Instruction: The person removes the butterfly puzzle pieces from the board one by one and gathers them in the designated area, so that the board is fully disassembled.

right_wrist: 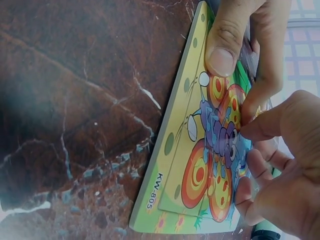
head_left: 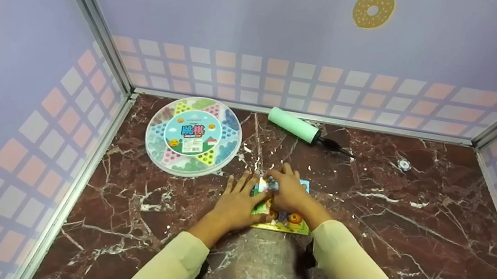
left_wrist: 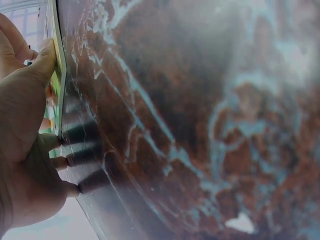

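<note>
A picture puzzle board [head_left: 293, 223] with a cartoon butterfly [right_wrist: 220, 137] and the print "KW-805" lies flat on the dark marble-patterned table. My left hand [head_left: 238, 204] rests on its left side, fingers spread; its thumb [right_wrist: 222, 60] lies along the near edge and its other fingertips touch the table in the left wrist view. Over the upper middle of the board is my right hand [head_left: 289, 192], its loosely bent fingers [right_wrist: 245, 200] touching the picture. Whether a small piece lies under its fingertips is hidden.
A round Chinese checkers set [head_left: 220, 162] in clear packaging lies to the back left. Behind the board is a mint-green hand pump [head_left: 294, 125] with a black nozzle. A small round white-and-dark disc [head_left: 404, 164] lies at the back right. Patterned walls [head_left: 263, 38] enclose the table.
</note>
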{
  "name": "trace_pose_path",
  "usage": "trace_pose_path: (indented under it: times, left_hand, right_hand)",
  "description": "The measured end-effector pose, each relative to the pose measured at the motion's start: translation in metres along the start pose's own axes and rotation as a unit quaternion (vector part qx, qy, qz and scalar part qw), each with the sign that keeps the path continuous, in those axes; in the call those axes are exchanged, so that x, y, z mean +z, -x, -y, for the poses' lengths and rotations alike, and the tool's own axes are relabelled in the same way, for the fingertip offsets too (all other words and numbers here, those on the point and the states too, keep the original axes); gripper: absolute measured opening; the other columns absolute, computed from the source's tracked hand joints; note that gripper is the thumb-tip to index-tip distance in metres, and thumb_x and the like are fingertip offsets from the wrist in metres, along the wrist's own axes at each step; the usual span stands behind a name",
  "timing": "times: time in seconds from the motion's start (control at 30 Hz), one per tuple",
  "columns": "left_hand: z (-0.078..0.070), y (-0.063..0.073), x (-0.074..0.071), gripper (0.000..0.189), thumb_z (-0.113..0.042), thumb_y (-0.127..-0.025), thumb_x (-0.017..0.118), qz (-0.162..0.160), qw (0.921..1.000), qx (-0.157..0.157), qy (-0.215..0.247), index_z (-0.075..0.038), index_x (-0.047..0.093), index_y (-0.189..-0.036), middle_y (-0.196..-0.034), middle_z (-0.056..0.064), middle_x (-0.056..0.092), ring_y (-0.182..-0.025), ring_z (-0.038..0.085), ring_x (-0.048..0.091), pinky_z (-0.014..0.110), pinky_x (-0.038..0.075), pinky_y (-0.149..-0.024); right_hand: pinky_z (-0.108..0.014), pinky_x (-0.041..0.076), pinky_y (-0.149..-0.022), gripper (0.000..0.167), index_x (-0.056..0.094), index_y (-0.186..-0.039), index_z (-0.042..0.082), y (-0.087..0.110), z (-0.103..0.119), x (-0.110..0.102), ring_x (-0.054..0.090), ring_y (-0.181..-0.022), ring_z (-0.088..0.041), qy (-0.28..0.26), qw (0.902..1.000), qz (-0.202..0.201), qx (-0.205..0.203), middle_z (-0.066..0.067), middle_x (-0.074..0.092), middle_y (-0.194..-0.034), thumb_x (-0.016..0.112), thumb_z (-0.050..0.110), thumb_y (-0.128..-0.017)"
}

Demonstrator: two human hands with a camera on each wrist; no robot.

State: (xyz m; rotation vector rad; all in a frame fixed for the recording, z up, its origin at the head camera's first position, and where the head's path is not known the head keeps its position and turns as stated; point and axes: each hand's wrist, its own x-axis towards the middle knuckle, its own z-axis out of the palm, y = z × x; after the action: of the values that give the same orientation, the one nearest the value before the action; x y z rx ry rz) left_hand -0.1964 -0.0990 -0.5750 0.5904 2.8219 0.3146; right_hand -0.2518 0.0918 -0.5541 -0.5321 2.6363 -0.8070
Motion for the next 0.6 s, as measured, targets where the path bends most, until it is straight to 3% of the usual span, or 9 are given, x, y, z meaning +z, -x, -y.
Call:
trace_pose_path:
  times: [0.2,0.4,0.6]
  left_hand:
    - [0.001,0.0,0.002,0.083,-0.077,-0.1,0.059,-0.014,0.9999,0.006,0.008,-0.028,0.051,-0.167,-0.185,0.019,0.018,-0.173,0.045,0.012,0.07,0.012,-0.138]
    - [0.001,0.0,0.002,0.08,-0.075,-0.1,0.062,-0.022,0.9996,0.006,0.017,-0.024,0.053,-0.162,-0.185,0.019,0.019,-0.173,0.045,0.014,0.071,0.012,-0.138]
    - [0.0,0.0,0.003,0.085,-0.077,-0.1,0.06,-0.014,0.9997,0.002,0.019,-0.024,0.05,-0.165,-0.186,0.018,0.016,-0.174,0.043,0.011,0.071,0.011,-0.138]
  right_hand:
    - [-0.087,0.046,-0.099,0.044,0.07,-0.141,0.018,-0.001,-0.003,0.001,0.049,-0.135,-0.05,-0.008,0.9997,-0.011,-0.018,-0.016,0.052,-0.152,0.076,0.008,-0.099]
    - [-0.075,0.053,-0.08,0.046,0.072,-0.139,0.02,-0.008,-0.019,0.01,0.054,-0.12,-0.046,0.005,0.9955,-0.058,-0.074,-0.014,0.056,-0.142,0.077,0.009,-0.095]
    - [-0.076,0.054,-0.087,0.042,0.074,-0.14,0.013,-0.003,-0.01,0.006,0.054,-0.123,-0.045,-0.003,0.996,-0.055,-0.07,-0.017,0.057,-0.142,0.08,0.01,-0.099]
